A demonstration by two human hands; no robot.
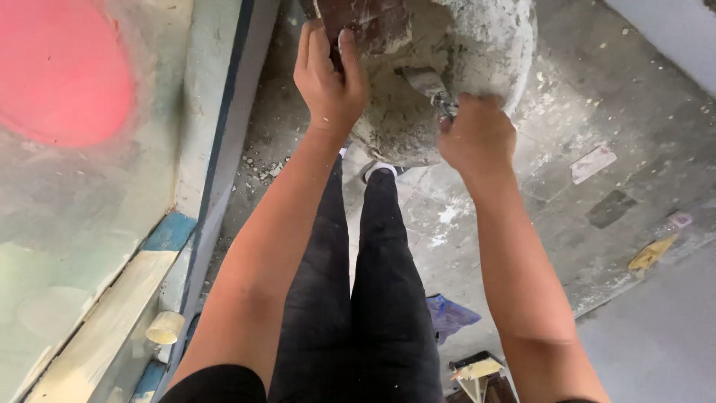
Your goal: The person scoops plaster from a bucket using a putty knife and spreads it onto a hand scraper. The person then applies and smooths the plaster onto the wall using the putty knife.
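Observation:
A round bucket (485, 60) caked with grey plaster stands on the floor in front of my feet. My left hand (327, 78) grips a flat brown board (365, 22) smeared with plaster, held over the bucket's left rim. My right hand (477, 134) is closed around the handle of a putty knife (425, 82), whose metal blade lies inside the bucket against the grey paste. My legs in black trousers stand below the bucket.
A painted wall (82, 149) with a pink patch and blue trim runs along the left. A roll of tape (164, 327) rests on its ledge. A blue rag (450, 313) and another scraper (477, 367) lie on the spattered concrete floor (597, 112).

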